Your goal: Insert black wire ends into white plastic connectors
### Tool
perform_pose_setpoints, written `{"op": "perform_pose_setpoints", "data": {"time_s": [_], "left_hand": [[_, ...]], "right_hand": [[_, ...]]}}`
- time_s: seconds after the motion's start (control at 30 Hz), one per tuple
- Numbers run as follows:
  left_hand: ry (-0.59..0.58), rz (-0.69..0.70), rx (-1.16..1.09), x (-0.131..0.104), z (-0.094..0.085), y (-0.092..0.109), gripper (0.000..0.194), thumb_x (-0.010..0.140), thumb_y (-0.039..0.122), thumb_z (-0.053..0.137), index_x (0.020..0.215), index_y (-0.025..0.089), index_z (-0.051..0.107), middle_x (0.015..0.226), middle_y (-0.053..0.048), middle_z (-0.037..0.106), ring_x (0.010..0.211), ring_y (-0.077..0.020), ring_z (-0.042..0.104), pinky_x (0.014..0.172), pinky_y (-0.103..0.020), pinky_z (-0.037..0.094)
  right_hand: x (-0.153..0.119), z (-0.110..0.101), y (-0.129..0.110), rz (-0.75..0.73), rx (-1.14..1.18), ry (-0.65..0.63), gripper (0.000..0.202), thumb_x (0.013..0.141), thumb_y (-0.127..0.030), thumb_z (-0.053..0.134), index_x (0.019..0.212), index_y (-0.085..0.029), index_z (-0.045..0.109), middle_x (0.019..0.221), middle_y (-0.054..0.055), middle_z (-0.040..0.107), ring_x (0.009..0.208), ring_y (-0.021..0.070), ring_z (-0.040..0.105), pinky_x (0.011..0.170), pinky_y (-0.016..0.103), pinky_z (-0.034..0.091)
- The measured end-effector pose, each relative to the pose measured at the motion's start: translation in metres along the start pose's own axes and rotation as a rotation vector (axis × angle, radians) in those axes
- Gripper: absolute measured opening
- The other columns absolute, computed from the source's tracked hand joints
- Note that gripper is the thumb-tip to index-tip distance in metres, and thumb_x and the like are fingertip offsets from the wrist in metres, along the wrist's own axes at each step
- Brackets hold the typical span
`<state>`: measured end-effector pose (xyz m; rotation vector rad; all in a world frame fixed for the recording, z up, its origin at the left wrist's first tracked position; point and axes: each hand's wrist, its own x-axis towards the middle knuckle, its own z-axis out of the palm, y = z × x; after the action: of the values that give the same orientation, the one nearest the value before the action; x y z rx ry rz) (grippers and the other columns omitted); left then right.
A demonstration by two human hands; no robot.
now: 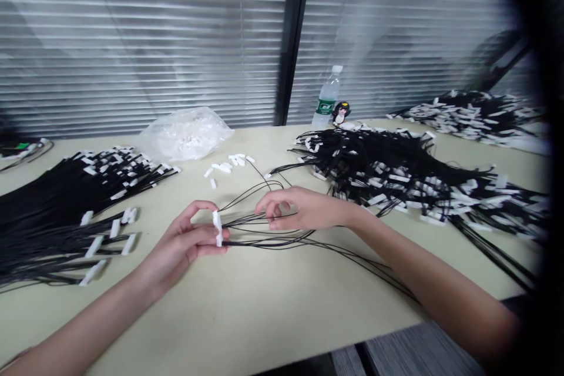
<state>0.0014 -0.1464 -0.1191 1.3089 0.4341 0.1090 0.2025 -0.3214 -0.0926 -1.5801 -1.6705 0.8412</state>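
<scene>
Head view: the left fingers (209, 235) grip the white connector (217, 228) above the table (176, 329) — best kept steady — while the right fingers (275, 211), loosely curled, should separate the black wires (264, 242) gently.

A green-labelled bottle (326, 101) stood beside a small penguin-like figurine (341, 113). Behind them, pale blinds (176, 41) spread to both sides of a dark post (294, 41).
</scene>
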Motion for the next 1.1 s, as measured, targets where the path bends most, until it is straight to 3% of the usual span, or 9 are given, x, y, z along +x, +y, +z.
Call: {"op": "perform_pose_setpoints", "data": {"time_s": [0.1,0.17,0.27,0.37,0.57,0.73,0.9,1.0,1.1], "left_hand": [[0.003,0.007,0.009,0.0,0.0,0.0,0.031,0.076,0.015,0.06,0.102,0.025,0.048,0.079,-0.004,0.068,0.086,-0.0208,0.064,0.079,-0.035,0.052],[0.006,0.012,0.007,0.001,0.0,0.0,0.031,0.075,0.015,0.061,0.102,0.025,0.048,0.078,-0.003,0.068,0.086,-0.0211,0.064,0.079,-0.035,0.052],[-0.002,0.008,0.0,0.002,-0.001,0.0,0.031,0.074,0.014,0.062,0.101,0.025,0.049,0.077,-0.002,0.068,0.083,-0.0201,0.064,0.079,-0.035,0.052],[-0.012,0.012,0.0,0.002,-0.001,0.0,0.031,0.074,0.013,0.062,0.1,0.025,0.049,0.077,-0.002,0.068,0.081,-0.0187,0.065,0.079,-0.035,0.052],[-0.029,0.0,-0.011,0.001,0.0,0.001,0.031,0.074,0.013,0.062,0.1,0.025,0.049,0.078,-0.004,0.068,0.081,-0.0194,0.065,0.077,-0.034,0.053],[-0.032,0.007,-0.002,-0.001,0.001,0.001,0.029,0.075,0.014,0.061,0.1,0.025,0.049,0.078,-0.004,0.068,0.083,-0.0196,0.064,0.077,-0.035,0.053],[-0.05,-0.008,-0.016,-0.003,0.004,0.0,0.029,0.074,0.014,0.062,0.099,0.024,0.05,0.08,-0.004,0.068,0.087,-0.0219,0.064,0.078,-0.037,0.053],[-0.056,0.001,-0.032,-0.004,0.006,-0.001,0.029,0.075,0.014,0.062,0.099,0.025,0.05,0.082,-0.004,0.069,0.087,-0.0216,0.065,0.077,-0.036,0.053],[-0.052,-0.005,-0.05,-0.005,0.009,-0.001,0.028,0.075,0.014,0.062,0.098,0.025,0.05,0.081,-0.003,0.069,0.084,-0.0209,0.065,0.076,-0.035,0.053]], "right_hand": [[0.0,0.001,0.002,-0.013,0.271,-0.097,0.031,0.082,-0.025,0.051,0.113,-0.025,0.053,0.069,-0.003,0.059,0.066,0.0095,0.056,0.06,0.022,0.046],[-0.001,-0.001,0.005,-0.057,0.503,-0.05,0.024,0.083,-0.028,0.05,0.103,-0.02,0.059,0.063,-0.002,0.059,0.059,0.009,0.056,0.056,0.022,0.046],[-0.001,-0.008,0.008,-0.161,0.784,0.287,0.02,0.082,-0.024,0.049,0.097,-0.021,0.061,0.084,0.001,0.064,0.078,0.0108,0.062,0.07,0.024,0.05],[0.001,-0.02,0.016,-0.194,0.84,0.682,0.022,0.08,-0.025,0.052,0.101,-0.027,0.058,0.107,-0.003,0.059,0.102,0.011,0.055,0.087,0.026,0.047],[0.002,-0.046,0.056,-0.126,0.99,1.074,0.018,0.081,-0.04,0.055,0.088,-0.024,0.059,0.069,-0.005,0.052,0.065,0.0038,0.053,0.069,0.015,0.05],[0.005,-0.037,0.058,-0.059,0.879,1.145,0.022,0.08,-0.038,0.057,0.098,-0.026,0.059,0.092,0.0,0.057,0.091,0.0093,0.057,0.084,0.023,0.05],[0.007,-0.007,0.015,-0.195,0.686,1.175,0.022,0.086,-0.036,0.048,0.105,-0.028,0.055,0.097,-0.001,0.053,0.093,0.009,0.055,0.092,0.027,0.045],[0.005,0.008,-0.015,-0.216,0.54,1.145,0.022,0.089,-0.036,0.042,0.109,-0.031,0.051,0.081,-0.002,0.048,0.069,0.0066,0.052,0.074,0.022,0.05],[0.002,0.022,-0.034,-0.203,0.398,1.04,0.021,0.09,-0.034,0.041,0.111,-0.032,0.044,0.071,-0.004,0.047,0.048,0.0064,0.038,0.045,0.019,0.038]]}}
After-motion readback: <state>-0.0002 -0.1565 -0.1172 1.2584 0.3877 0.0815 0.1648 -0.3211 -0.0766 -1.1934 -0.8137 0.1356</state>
